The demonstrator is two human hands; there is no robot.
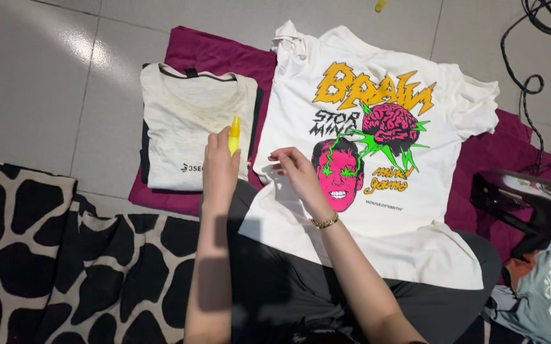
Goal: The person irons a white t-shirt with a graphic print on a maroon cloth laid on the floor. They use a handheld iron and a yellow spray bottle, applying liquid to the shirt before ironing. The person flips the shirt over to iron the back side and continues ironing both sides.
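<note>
Left hand [220, 167]: closed around a small yellow plastic marker [234, 135], tip up, just left of the printed tee.
Right hand [294, 171]: fingertips pinching the soft cotton of the printed tee [377, 210] at its left edge; beaded gold bracelet [324, 222] at the wrist.
Printed tee: cream, spread flat, bright graphic face up.
Folded tee [189, 134]: cream, rectangular, left of the printed tee.
Magenta cloth [218, 54]: under both tees, on glossy grey floor tiles [33, 76].
Blanket [65, 274]: black-and-cream blotches, lower left of the printed tee.

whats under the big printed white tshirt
Under the printed white t-shirt lies a magenta cloth, showing past its top left and right edges. Its lower part drapes over the person's dark-clothed lap. Anything else beneath is covered.
</note>
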